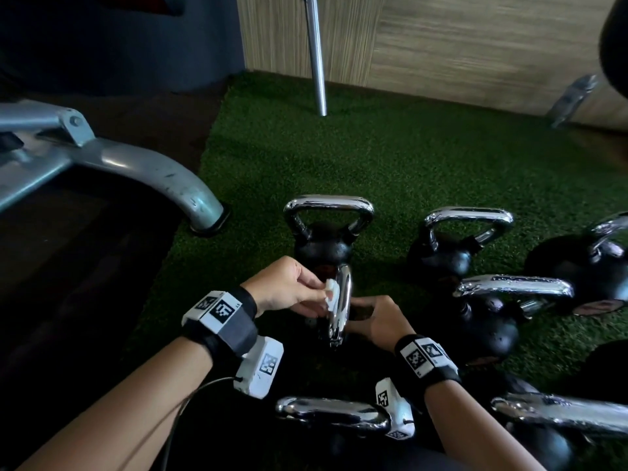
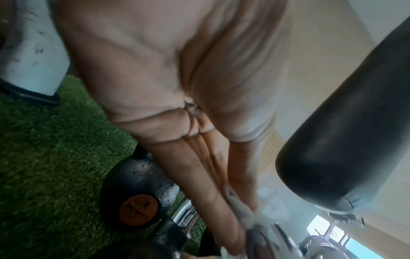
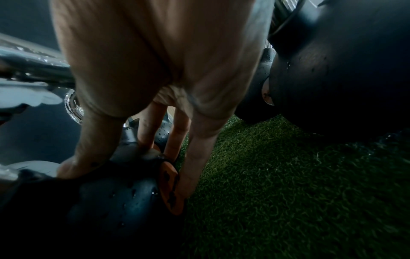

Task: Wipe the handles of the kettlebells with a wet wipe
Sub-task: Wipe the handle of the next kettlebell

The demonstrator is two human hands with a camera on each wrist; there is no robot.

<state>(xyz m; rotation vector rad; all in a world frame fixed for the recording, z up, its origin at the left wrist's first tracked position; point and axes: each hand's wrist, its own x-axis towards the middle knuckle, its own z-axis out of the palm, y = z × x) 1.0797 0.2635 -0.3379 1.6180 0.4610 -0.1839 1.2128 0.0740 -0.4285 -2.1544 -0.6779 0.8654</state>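
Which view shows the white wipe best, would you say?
Head view: the white wipe sits clearly pinched in the left hand against the kettlebell handle. Left wrist shows it blurred; right wrist misses it.

Behind our left hand and right hand we wear black wrist straps bearing white camera blocks with black-and-white square markers, a thin cable running from the left one.

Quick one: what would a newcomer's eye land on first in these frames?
Centre of the head view: the left hand pinches a white wipe against the chrome handle of a kettlebell, while the right hand holds its black body. Around them, more kettlebells with shiny handles stand on green turf, with a grey bench leg at the left.
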